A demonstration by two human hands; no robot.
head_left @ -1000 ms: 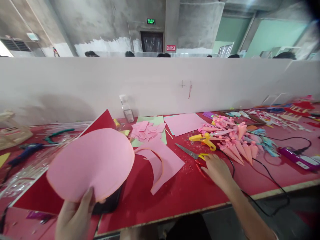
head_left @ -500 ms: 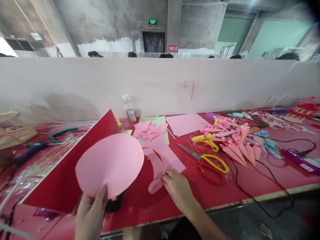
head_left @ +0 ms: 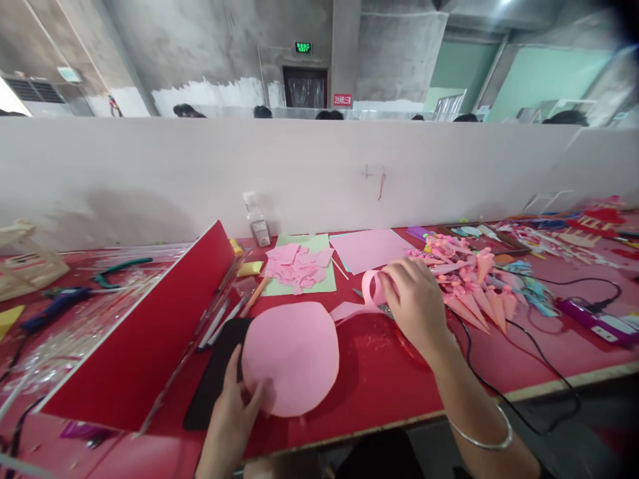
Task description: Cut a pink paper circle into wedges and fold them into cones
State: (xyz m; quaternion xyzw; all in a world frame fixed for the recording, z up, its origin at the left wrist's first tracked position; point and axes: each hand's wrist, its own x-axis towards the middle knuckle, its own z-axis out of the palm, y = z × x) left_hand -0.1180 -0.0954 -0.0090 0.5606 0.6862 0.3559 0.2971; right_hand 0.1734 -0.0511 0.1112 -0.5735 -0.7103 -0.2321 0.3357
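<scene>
A pink paper circle lies low over the table, close to level. My left hand pinches its lower left edge, with the thumb on top. My right hand is raised to the right of the circle and grips a curled pink paper offcut. The tail of that offcut reaches left towards the circle's upper right edge; whether they touch I cannot tell. Behind my right hand lie the scissors, mostly hidden, with a bit of blade showing. A black flat object lies partly under the circle.
Pink paper scraps are heaped on a green sheet. Pink sheets lie behind. A red board leans at left beside pens. Pink cone-shaped pieces and a black cable are at right.
My left hand has brought the circle right and down, flatter to the table. My right hand has lifted the pink offcut up and to the right, off the spot before the scraps.
</scene>
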